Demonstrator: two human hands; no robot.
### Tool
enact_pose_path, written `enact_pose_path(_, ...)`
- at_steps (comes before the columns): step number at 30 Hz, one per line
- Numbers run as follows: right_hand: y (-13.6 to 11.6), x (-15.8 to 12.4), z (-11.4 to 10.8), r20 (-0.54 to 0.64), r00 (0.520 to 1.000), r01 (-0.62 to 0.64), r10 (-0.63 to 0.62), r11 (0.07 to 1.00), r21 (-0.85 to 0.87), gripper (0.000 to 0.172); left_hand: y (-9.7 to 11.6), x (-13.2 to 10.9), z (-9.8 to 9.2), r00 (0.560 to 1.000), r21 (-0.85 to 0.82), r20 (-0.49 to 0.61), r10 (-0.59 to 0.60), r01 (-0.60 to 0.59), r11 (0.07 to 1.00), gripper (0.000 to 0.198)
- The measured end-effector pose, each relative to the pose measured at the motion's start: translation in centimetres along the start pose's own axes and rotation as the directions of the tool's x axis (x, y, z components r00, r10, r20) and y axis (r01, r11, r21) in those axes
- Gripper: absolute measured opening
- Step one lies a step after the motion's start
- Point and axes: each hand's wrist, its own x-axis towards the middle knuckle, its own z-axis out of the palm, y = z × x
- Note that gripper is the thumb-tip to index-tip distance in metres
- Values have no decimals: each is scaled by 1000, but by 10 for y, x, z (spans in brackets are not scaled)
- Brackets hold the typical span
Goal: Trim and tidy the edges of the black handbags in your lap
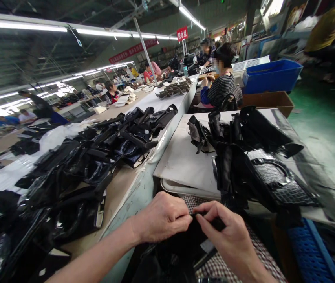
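Observation:
My left hand (163, 216) and my right hand (227, 232) meet low in the head view, over my lap. Both are closed in a pinch on the top edge of a black leather piece (182, 243) that hangs down between them. Checked fabric (223, 267) lies under the piece. Just beyond my hands is a white work board (185, 161) with a heap of black shoe-upper pieces (238, 157) on it.
A long worktable (126, 184) on the left carries a large pile of glossy black pieces (90, 157). A seated person in a striped top (220, 86) works ahead. A blue bin (273, 74), a cardboard box (267, 100) and a blue crate (311, 251) stand to the right.

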Motion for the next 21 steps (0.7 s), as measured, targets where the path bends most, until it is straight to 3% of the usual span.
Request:
enact_pose_path(9, -6, 2, 7, -99, 980, -160, 172, 980, 118, 24, 11, -1, 0, 992, -11, -41, -118, 117, 993, 15)
enact_pose_path(13, -7, 15, 5, -43, 987, -149, 156, 981, 126, 30, 13, 1, -3, 990, 89, -16, -138, 138, 986, 20)
enact_pose_path(15, -11, 32, 1, 16, 991, -134, 134, 971, 197, 33, 14, 3, -10, 985, 129, -56, -166, 172, 977, 26)
enact_pose_path(17, -20, 58, -4, 114, 990, -114, 82, 945, 308, 37, 19, 4, -23, 954, 101, -165, -249, 268, 958, 26)
enact_pose_path(21, -46, 112, -15, 336, 932, -31, -138, 892, 452, 39, 38, 3, -48, 827, 16, -389, -406, 447, 894, 16)
